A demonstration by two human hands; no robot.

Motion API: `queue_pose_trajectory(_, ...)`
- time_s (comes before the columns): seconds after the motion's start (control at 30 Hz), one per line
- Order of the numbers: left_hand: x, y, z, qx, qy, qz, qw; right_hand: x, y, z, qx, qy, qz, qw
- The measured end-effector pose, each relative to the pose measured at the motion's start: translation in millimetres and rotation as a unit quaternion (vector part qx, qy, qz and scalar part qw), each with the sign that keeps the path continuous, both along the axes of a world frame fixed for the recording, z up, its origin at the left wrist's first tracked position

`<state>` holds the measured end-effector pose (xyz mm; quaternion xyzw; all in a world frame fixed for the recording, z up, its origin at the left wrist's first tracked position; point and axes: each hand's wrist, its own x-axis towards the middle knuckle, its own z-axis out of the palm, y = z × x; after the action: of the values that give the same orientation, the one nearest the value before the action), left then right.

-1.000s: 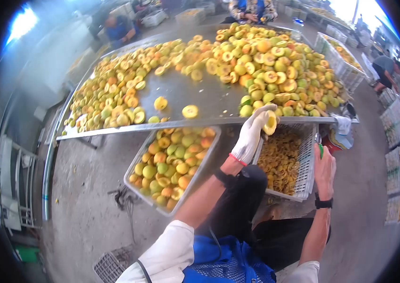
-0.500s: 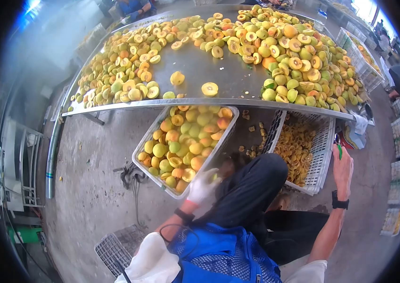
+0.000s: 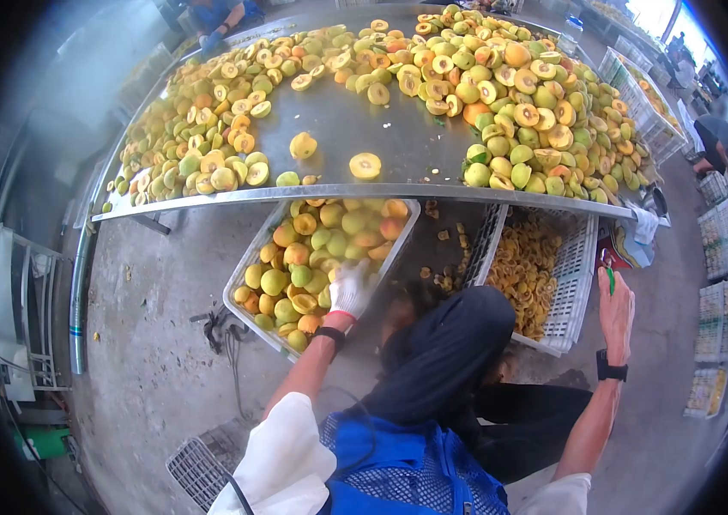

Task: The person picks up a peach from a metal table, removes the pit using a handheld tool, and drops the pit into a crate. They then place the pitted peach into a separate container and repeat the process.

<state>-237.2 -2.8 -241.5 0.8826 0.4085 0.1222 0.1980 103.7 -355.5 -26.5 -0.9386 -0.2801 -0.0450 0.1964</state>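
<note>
My left hand (image 3: 349, 290), in a white glove, reaches over the right side of a white crate (image 3: 235, 300) filled with whole and cut yellow peaches (image 3: 274, 281). Its fingertips are blurred among the fruit, so I cannot tell whether they grip a peach. Off to the right, my bare right hand (image 3: 616, 318) is closed around a small green-handled tool (image 3: 611, 279) with a metal tip. This hand is beside a second white crate (image 3: 576, 287), which holds a heap of brownish-yellow fruit scraps (image 3: 527, 266).
A metal table (image 3: 295, 194) stands ahead, piled with halved peaches (image 3: 544, 112); a few lie apart near its front edge. Peach scraps (image 3: 450, 276) litter the floor between the crates. Another person (image 3: 222, 17) works beyond the table. Stacked crates (image 3: 721, 296) stand far right.
My left hand has moved up and forward from beside my knee to over the peach crate. My right hand still holds the tool. The whole view has shifted slightly.
</note>
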Motion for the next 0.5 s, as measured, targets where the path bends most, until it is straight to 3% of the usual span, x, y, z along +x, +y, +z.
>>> queue_pose_trajectory(0.1, -9, -2, -13, -0.006, -0.04, 0.0, 0.999, -4, 3, 9, -0.012, 0.025, -0.015, 1.0)
queue_pose_trajectory(0.3, -17, -23, 23, 0.055, -0.133, 0.047, 0.988, -2, 6, 4, 0.017, 0.048, -0.013, 0.999)
queue_pose_trajectory(0.5, 31, -15, 120, 0.036, -0.181, -0.001, 0.983, 8, 23, -23, -0.003, 0.047, 0.013, 0.999)
